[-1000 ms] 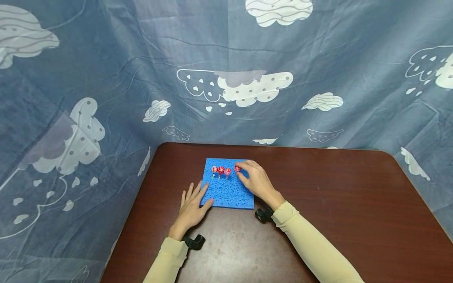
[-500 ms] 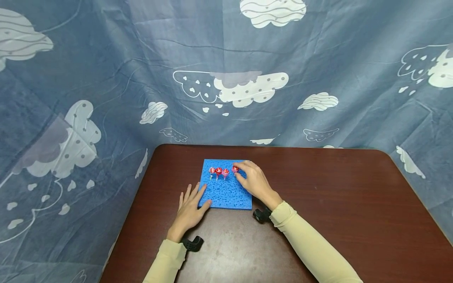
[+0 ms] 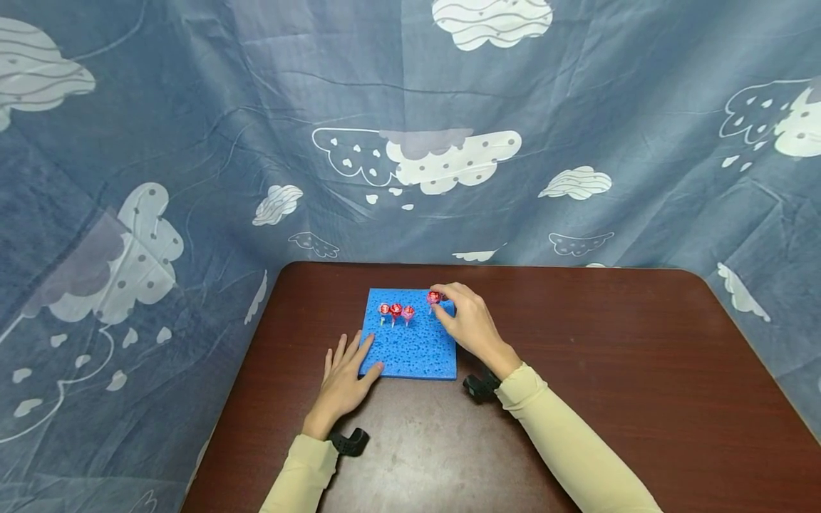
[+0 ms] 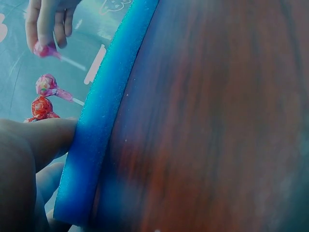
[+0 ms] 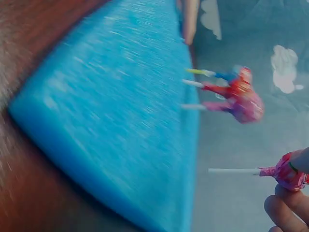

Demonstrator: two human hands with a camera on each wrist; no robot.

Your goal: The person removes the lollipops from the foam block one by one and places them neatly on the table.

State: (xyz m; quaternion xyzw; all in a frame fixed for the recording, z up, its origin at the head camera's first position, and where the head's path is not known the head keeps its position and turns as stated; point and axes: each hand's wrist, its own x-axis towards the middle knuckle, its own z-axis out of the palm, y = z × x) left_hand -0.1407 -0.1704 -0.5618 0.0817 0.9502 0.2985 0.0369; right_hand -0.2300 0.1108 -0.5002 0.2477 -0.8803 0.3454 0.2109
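Where the head camera looks: we pinch one lollipop in our right hand near the blue board's far right corner; our left hand, fingers spread, lies across its left edge.
Left wrist: our thumb meets the board.
Right wrist: our lollipop's stick is clear of the board, near three upright lollipops.

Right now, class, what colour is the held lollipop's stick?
The stick is white; the right wrist view shows it best.

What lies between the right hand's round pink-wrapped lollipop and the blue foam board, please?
A bare gap: the right wrist view shows the lollipop clear of the board.
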